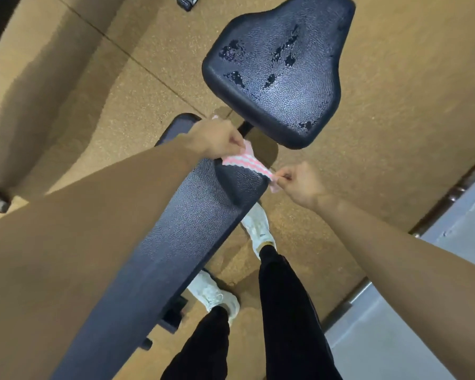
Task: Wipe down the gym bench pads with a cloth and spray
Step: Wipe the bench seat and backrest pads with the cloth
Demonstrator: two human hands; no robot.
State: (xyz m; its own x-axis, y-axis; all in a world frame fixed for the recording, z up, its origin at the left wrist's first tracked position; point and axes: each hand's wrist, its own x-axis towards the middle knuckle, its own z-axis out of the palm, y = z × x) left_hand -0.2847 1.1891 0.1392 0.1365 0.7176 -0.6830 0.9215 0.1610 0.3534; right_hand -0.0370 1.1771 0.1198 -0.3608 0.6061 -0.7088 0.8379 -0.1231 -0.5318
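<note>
Cloth (242, 161) stretched between left hand (217, 138), right hand (299, 183), crosswise over back pad (187, 223) end.

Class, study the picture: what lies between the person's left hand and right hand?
In the head view, a pink-and-white checked cloth spans the gap, pinched by the left hand and the right hand, above the end of the long bench pad.

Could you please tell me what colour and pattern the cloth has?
The cloth is pink and white in a check or stripe pattern, seen in the head view.
</note>
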